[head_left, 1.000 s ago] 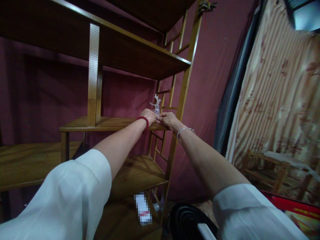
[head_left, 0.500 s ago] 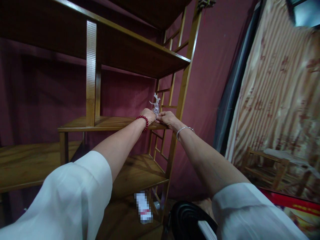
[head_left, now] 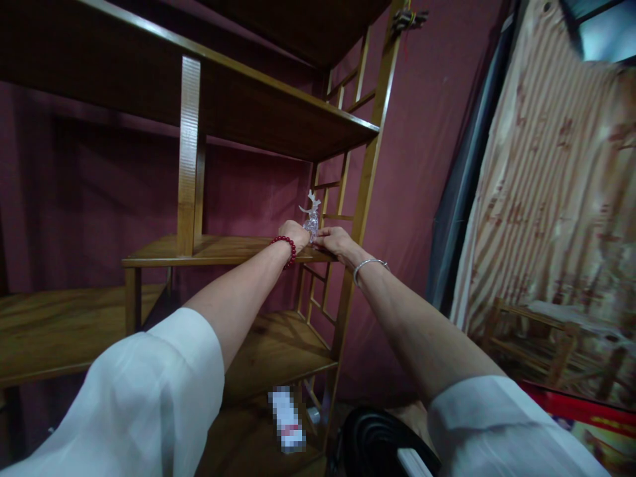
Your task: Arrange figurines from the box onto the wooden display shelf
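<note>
A clear, glassy figurine (head_left: 312, 217) with whitish antler-like branches on top, much like a deer, stands upright at the right end of the middle wooden shelf (head_left: 231, 247). My left hand (head_left: 294, 234), with a red bead bracelet at the wrist, is closed on its left side; most of those fingers are hidden from view. From the right, my right hand (head_left: 338, 240) has its thumb and fingers pinched at the figurine's lower part, low over the shelf. A silver bangle circles that wrist. Both hands hide part of the base.
A shelf post (head_left: 189, 159) rises on the left, and an upper board (head_left: 278, 99) overhangs my hands. Lattice bars (head_left: 332, 185) close the right side. Below are a pixelated white item (head_left: 288, 421) and a round black object (head_left: 372, 444). A striped curtain (head_left: 536, 185) hangs at right.
My view has shifted slightly, so everything sits a little lower in the picture. Both hands stay at the figurine, with the right fingers slightly farther from its middle and more of it showing.
</note>
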`<state>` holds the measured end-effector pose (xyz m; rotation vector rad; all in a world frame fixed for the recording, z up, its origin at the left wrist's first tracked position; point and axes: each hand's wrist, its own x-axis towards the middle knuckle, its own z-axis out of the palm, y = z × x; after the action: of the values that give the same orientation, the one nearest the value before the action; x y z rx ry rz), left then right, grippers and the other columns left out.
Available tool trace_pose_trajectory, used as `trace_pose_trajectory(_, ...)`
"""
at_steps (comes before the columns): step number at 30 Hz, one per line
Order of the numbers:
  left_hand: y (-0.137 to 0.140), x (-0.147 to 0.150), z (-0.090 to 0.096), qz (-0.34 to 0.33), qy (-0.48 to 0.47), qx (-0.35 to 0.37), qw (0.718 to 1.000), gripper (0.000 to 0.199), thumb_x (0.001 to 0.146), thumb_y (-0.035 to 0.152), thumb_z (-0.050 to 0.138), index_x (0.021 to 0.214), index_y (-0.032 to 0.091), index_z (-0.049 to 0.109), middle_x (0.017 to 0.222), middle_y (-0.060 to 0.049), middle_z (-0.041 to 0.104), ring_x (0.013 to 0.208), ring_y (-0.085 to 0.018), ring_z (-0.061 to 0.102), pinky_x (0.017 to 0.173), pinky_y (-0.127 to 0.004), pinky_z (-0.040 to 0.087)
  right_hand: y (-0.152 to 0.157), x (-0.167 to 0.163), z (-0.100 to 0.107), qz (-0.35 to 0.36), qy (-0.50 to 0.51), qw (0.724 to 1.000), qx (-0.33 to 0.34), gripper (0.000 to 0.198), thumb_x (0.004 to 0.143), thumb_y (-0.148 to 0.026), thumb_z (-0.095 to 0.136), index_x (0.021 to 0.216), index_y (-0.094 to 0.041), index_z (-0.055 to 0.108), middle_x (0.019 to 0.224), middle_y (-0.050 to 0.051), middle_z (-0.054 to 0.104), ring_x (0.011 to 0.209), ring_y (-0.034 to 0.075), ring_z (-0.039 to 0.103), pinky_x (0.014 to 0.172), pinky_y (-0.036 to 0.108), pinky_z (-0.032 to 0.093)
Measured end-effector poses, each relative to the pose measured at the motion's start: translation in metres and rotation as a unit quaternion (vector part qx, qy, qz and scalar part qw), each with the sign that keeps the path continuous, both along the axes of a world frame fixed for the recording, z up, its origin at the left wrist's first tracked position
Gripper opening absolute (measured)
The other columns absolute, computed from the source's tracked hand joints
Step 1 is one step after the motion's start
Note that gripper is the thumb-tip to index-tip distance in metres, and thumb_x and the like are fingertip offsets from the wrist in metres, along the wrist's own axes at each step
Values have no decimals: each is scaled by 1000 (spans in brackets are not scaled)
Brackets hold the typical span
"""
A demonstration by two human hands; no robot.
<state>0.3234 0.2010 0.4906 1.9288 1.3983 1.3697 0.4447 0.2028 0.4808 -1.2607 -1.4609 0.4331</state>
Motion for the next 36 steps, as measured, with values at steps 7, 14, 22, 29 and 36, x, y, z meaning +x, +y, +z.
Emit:
trace_pose_trajectory(7, -11, -3, 0, 19, 48, 25, 998, 25, 65, 31, 62, 81, 13, 68, 76, -10, 68, 73, -17, 62, 64, -23, 44, -6, -1, 0, -28, -41, 999, 1, 6, 60, -8, 58, 62, -13, 60, 45, -4, 52, 42, 6, 44, 43, 16, 36)
trace_pose_trajectory(14, -32, -11, -1, 53, 138, 104, 984, 23, 69, 24, 52, 82, 16, 69, 90, -13, 67, 86, -20, 60, 72, -25, 43, -9, 3, -1, -86, -99, 991, 9, 17, 62, -16, 59, 78, -15, 63, 58, -2, 59, 51, 8, 51, 51, 18, 40)
trace_pose_trajectory(22, -69, -23, -19, 20, 152, 180, 972, 28, 74, 20, 43, 88, 20, 67, 91, -6, 67, 88, -17, 59, 78, -24, 41, -45, -6, -15, -245, -57, 946, 202, 23, 72, -26, 49, 88, -14, 61, 77, 6, 63, 67, 15, 56, 67, 27, 43)
trace_pose_trajectory(29, -100, -46, -44, -37, 186, 229, 955, 30, 77, 18, 38, 91, 20, 65, 87, -6, 67, 82, -18, 59, 77, -26, 43, -89, -57, -57, -144, -9, 938, 316, 25, 78, -33, 42, 89, -16, 58, 80, 3, 62, 68, 13, 54, 66, 25, 42)
trace_pose_trajectory(36, -111, -68, -68, -47, 195, 278, 939, 29, 76, 13, 37, 83, 14, 65, 97, -7, 64, 102, -14, 51, 93, -24, 35, -109, -88, -85, -108, -10, 947, 301, 20, 78, -27, 42, 87, -16, 57, 85, 4, 61, 72, 13, 54, 71, 25, 41)
